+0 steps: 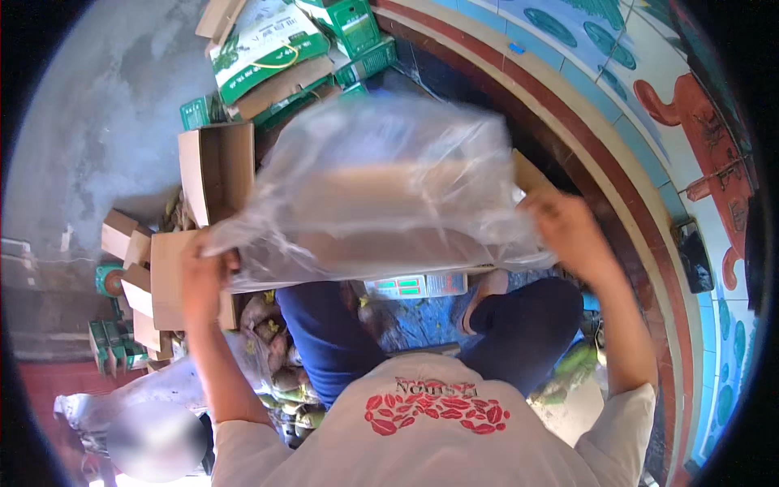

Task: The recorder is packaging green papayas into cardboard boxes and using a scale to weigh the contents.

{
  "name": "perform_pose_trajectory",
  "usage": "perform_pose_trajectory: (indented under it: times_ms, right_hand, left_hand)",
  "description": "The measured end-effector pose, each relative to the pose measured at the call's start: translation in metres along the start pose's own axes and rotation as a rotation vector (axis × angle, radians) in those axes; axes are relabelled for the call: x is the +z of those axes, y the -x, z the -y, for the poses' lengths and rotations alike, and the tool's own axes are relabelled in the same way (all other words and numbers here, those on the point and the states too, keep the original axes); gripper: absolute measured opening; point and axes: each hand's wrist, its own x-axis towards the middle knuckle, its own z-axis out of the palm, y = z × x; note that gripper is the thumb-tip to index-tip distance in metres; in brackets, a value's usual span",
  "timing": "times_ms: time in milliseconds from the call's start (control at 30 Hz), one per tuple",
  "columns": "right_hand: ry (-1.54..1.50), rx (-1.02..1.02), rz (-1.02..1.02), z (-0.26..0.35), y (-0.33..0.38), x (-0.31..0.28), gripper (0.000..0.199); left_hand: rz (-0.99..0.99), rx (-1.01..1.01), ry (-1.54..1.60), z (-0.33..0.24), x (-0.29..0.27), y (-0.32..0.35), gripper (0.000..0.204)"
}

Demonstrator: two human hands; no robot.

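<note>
A large clear plastic bag (357, 195) is stretched wide in front of me above my bent knees, its upper part blurred by motion. My left hand (204, 272) is closed on its left corner, thumb and fingers pinching the film. At the other end my right hand (564, 227), slightly smeared, grips the right edge. Through the film shows a brown cardboard box (381, 235), partly hidden; whether the bag touches it I cannot tell. Below the bag's lower edge, between my legs, sits a scale (418, 286) with a lit green display.
Open cardboard boxes (217, 170) stand to the left. Behind them are stacked green and white cartons (268, 49). Tuberous produce (268, 325) lies beside my left leg, near a blue sheet (418, 325). A painted tile wall (649, 122) curves along the right. A blurred pale shape (158, 442) is at lower left.
</note>
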Motion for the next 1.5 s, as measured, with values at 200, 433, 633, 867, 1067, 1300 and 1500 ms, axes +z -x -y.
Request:
perform_pose_trajectory:
  times_ms: [200, 433, 633, 867, 1067, 1300, 1500]
  right_hand:
    - [-0.386, -0.174, -0.037, 0.061, 0.032, -0.026, 0.018]
    - [-0.628, -0.227, -0.170, 0.089, 0.060, -0.040, 0.022]
    - [-0.893, -0.191, -0.134, 0.066, 0.036, -0.039, 0.026]
    - [-0.850, 0.085, -0.224, 0.027, -0.029, -0.003, 0.028]
    - [-0.363, 0.041, -0.080, -0.003, -0.083, 0.063, 0.030]
    - [0.640, -0.126, 0.432, -0.064, -0.141, 0.133, 0.029]
    - [0.786, -0.147, 0.231, 0.001, -0.110, 0.098, 0.027]
  left_hand:
    - [0.048, 0.054, 0.257, -0.051, -0.002, 0.012, 0.019]
    - [0.061, 0.116, 0.526, -0.077, -0.031, 0.028, 0.028]
    - [0.141, -0.085, 0.594, -0.044, -0.013, -0.003, 0.023]
    - [0.390, -0.312, 0.538, 0.001, 0.059, -0.059, 0.011]
    - [0.394, -0.363, 0.412, 0.040, 0.131, -0.084, 0.010]
    - [0.596, -0.345, 0.161, 0.071, 0.184, -0.096, 0.018]
    - [0.604, -0.295, 0.198, 0.065, 0.153, -0.092, 0.023]
